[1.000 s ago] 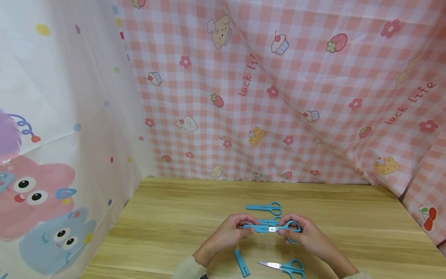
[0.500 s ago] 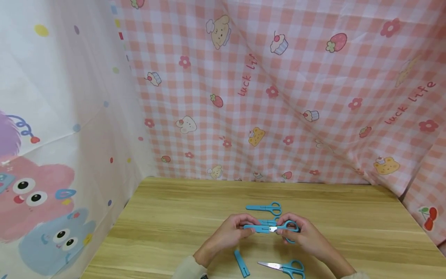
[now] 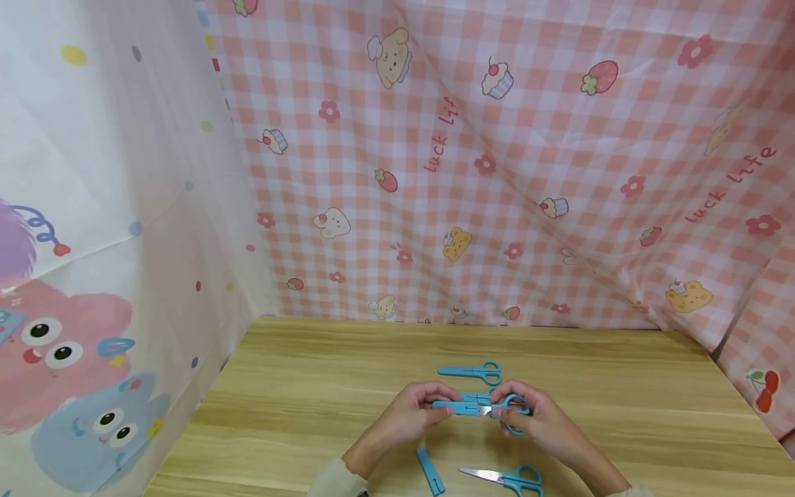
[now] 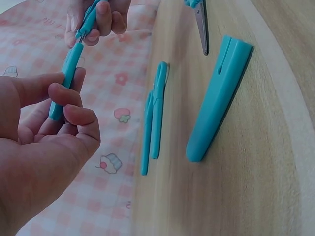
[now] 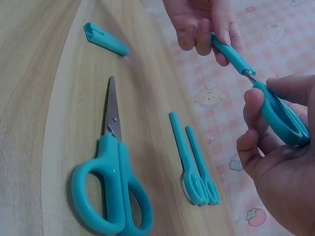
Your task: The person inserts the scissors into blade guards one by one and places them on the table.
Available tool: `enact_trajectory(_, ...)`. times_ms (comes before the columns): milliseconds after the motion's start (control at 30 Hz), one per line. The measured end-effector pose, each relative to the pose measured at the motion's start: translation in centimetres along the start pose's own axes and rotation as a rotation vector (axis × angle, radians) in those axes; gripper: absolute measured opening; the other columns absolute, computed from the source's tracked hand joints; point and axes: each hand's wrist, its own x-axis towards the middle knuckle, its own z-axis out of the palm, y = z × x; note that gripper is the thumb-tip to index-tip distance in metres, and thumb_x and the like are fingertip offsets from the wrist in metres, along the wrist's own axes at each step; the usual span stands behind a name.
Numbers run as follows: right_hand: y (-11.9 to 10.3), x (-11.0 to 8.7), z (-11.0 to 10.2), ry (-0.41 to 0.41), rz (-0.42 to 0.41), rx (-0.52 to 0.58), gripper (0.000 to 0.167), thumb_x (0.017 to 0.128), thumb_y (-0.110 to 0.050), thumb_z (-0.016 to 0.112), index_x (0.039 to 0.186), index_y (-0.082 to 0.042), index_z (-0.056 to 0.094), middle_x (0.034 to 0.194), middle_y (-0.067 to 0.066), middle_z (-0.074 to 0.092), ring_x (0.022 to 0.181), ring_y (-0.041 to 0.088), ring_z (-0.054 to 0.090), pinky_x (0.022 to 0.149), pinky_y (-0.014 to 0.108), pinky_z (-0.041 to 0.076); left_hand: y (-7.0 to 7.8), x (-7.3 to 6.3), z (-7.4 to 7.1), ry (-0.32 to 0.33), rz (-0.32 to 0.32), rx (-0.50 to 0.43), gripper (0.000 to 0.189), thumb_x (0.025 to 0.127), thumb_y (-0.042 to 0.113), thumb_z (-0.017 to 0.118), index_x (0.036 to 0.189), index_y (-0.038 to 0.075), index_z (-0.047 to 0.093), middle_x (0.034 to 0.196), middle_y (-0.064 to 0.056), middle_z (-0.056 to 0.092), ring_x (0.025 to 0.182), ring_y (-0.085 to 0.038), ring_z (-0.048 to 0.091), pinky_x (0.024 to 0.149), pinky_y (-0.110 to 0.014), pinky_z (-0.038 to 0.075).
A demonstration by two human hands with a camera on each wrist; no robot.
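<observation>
1. Pinching the sheath (image 3: 461,408), the left hand (image 3: 411,417), fingers curled, should brace it.
2. At its three o'clock, the right hand's curled fingers grip the scissors (image 5: 265,96).
3. Align blades (image 3: 484,411) along nine-to-three.

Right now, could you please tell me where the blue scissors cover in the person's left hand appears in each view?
Head: the held cover is low, just right of centre.
Left wrist: the held cover is at upper left.
Right wrist: the held cover is at upper right.
Shared landmark: the bare-bladed scissors, lying free of both hands.
</observation>
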Motion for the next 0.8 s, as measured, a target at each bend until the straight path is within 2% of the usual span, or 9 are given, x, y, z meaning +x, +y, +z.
enact_trajectory(100,-0.13,0.01,0.13,-0.009,-0.012,0.012,0.025,0.099,-0.011,0.06,0.114,0.007,0.052,0.086,0.009,0.059,0.07,0.014,0.06,0.057,0.025,0.047,-0.07,-0.11,-0.02,0.01,0.006,-0.003,0.016,0.093,0.009,0.066,0.108,0.01,0.072,0.095,-0.016,0.068,0.067,-0.008,0.049,0.058,-0.018,0.041)
enact_trajectory(233,-0.21,0.03,0.29,0.003,-0.02,0.019,0.027,0.098,-0.01,0.06,0.115,0.008,0.05,0.09,0.01,0.059,0.07,0.015,0.06,0.061,0.028,0.05,-0.05,-0.19,-0.11,0.016,0.01,-0.003,0.016,0.093,0.01,0.067,0.108,0.011,0.072,0.092,-0.014,0.068,0.064,-0.007,0.047,0.055,-0.018,0.038)
enact_trajectory(400,-0.31,0.09,0.48,0.033,0.008,0.028,0.031,0.097,-0.012,0.063,0.116,0.007,0.049,0.093,0.008,0.058,0.071,0.013,0.061,0.062,0.029,0.051,0.09,-0.29,-0.28,0.026,0.004,-0.015,0.016,0.093,0.01,0.067,0.108,0.01,0.072,0.089,-0.01,0.067,0.065,-0.009,0.049,0.056,-0.019,0.04)
enact_trajectory(533,-0.26,0.12,0.56,0.047,0.007,0.04,0.033,0.097,-0.011,0.062,0.119,0.009,0.047,0.09,0.009,0.058,0.072,0.015,0.061,0.064,0.03,0.051,0.15,-0.31,-0.36,0.041,0.009,-0.02,0.016,0.093,0.01,0.068,0.108,0.01,0.073,0.09,-0.003,0.068,0.069,-0.009,0.052,0.061,-0.02,0.044)
enact_trajectory(633,-0.25,0.18,0.64,0.069,-0.002,0.036,0.033,0.098,-0.012,0.062,0.118,0.008,0.047,0.086,0.007,0.057,0.073,0.02,0.061,0.063,0.03,0.05,0.17,-0.29,-0.41,0.048,0.013,-0.028,0.016,0.093,0.01,0.068,0.108,0.01,0.073,0.094,-0.003,0.069,0.073,-0.01,0.056,0.064,-0.021,0.047)
enact_trajectory(800,-0.23,0.27,0.8,0.109,-0.018,0.031,0.03,0.097,-0.011,0.063,0.116,0.007,0.049,0.084,0.005,0.057,0.073,0.022,0.061,0.062,0.029,0.049,0.21,-0.26,-0.44,0.049,0.016,-0.019,0.017,0.094,0.008,0.066,0.109,0.01,0.073,0.092,-0.004,0.068,0.074,-0.01,0.056,0.066,-0.022,0.047)
